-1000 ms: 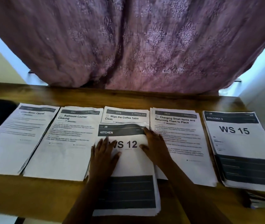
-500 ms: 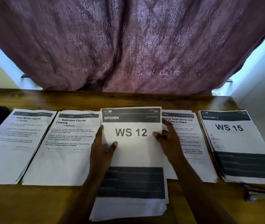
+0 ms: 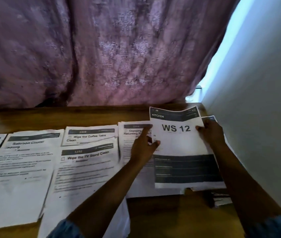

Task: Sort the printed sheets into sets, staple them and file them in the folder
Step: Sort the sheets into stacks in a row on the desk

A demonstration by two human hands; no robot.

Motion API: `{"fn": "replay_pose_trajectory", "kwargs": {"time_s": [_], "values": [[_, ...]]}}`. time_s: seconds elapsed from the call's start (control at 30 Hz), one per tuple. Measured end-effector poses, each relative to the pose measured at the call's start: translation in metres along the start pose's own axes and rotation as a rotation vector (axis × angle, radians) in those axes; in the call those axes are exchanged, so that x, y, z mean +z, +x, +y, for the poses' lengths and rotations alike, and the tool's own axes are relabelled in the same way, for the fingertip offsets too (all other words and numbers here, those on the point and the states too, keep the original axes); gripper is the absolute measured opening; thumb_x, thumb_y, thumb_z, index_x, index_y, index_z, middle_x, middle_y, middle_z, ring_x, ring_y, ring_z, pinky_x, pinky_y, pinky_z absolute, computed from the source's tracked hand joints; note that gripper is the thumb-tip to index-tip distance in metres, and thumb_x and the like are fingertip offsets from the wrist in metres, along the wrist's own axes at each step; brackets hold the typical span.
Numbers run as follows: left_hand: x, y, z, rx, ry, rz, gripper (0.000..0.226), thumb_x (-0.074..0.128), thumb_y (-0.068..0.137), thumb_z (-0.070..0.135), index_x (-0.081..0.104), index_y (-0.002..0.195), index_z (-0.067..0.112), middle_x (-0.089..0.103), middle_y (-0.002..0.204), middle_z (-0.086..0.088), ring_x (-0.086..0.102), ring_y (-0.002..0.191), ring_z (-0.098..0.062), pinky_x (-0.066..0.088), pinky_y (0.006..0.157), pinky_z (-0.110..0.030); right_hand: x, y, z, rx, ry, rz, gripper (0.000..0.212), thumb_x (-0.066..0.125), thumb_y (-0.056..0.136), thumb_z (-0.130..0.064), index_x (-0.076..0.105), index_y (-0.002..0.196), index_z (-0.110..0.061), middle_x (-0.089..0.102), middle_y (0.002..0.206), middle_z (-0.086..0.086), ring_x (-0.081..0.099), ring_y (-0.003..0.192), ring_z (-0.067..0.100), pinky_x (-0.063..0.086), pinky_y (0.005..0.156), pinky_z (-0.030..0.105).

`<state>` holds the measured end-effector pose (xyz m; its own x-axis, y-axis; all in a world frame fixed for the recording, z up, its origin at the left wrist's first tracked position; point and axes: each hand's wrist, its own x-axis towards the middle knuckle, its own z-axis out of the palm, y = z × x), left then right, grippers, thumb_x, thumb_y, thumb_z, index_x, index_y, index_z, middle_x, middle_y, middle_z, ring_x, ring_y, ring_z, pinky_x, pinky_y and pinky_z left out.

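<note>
Two hands: both clamped on one page, set apart at its side edges.
Left hand (image 3: 143,148): thumb on top, pinching the left edge, forefinger stretched out.
Right hand (image 3: 211,133): gripping the right edge.
Held page: white printed WS 12 sheet (image 3: 179,145), dark KITCHEN header, dark lower block, top curling, over the right-end paper pile (image 3: 211,119) on the brown wooden table (image 3: 162,213), beside the white wall (image 3: 256,100).
Row leftward: white Charging pile (image 3: 129,134); Wipe the TV Stand Clean pile (image 3: 85,169) towards the front edge; Wipe the Coffee Table Clean sheet (image 3: 90,136) behind it; Bathroom Counter pile (image 3: 21,169).
Front right corner: dark object (image 3: 220,199), too blurred to name.
Back edge: purple patterned curtain (image 3: 102,57).
</note>
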<state>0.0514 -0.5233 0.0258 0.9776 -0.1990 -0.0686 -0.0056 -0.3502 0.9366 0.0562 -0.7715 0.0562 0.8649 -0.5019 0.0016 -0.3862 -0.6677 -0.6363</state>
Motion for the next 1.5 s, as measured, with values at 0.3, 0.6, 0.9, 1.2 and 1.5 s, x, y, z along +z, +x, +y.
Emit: {"fn": "replay_pose_trajectory", "kwargs": {"time_s": [0.3,0.6,0.9,1.2,1.5], "values": [[0.088,0.012,0.003,0.144,0.736,-0.086,0.062,0.061,0.088,0.044,0.036,0.144,0.031,0.042,0.145,-0.004,0.035,0.133,-0.026,0.033,0.108,-0.043,-0.001,0.027,0.065,-0.046,-0.213,0.136,0.05,0.062,0.087,-0.015,0.047,0.133,-0.007,0.052,0.125,0.021,0.05,0.113,0.04,0.042,0.092,0.043],[0.114,0.013,-0.018,0.281,0.994,-0.244,0.087,-0.002,0.079,0.078,0.014,0.152,0.034,-0.015,0.16,-0.005,-0.019,0.146,-0.026,-0.024,0.107,-0.042,0.034,0.0,0.104,-0.211,-0.509,-0.166,0.072,0.033,0.093,-0.06,0.013,0.151,-0.022,0.012,0.159,0.004,0.011,0.146,0.022,0.007,0.116,0.049],[0.126,0.013,-0.012,0.31,0.965,-0.275,0.102,-0.016,0.067,0.076,0.011,0.153,0.028,0.003,0.162,-0.006,-0.003,0.148,-0.023,-0.021,0.109,-0.042,0.021,0.004,0.115,-0.244,-0.493,-0.158,0.08,0.021,0.087,-0.067,0.013,0.151,-0.021,0.013,0.158,0.004,0.011,0.146,0.021,0.007,0.116,0.049],[0.022,-0.021,0.002,0.25,0.762,0.064,0.075,0.011,0.087,0.07,0.031,0.148,0.031,0.024,0.157,0.003,0.014,0.147,-0.018,-0.022,0.109,-0.042,0.04,-0.065,0.018,-0.433,-0.025,0.087,0.048,0.06,0.091,-0.029,0.051,0.131,-0.006,0.053,0.135,0.016,0.047,0.127,0.032,0.033,0.108,0.046],[-0.143,-0.091,-0.114,0.076,0.889,0.305,0.042,0.052,0.084,0.044,0.067,0.117,0.023,0.063,0.126,-0.006,0.056,0.12,-0.033,0.039,0.099,-0.062,0.156,-0.157,-0.102,-0.745,0.04,-0.241,0.035,0.058,0.082,-0.029,0.066,0.112,-0.013,0.067,0.112,0.006,0.061,0.108,0.026,0.048,0.095,0.04]]}}
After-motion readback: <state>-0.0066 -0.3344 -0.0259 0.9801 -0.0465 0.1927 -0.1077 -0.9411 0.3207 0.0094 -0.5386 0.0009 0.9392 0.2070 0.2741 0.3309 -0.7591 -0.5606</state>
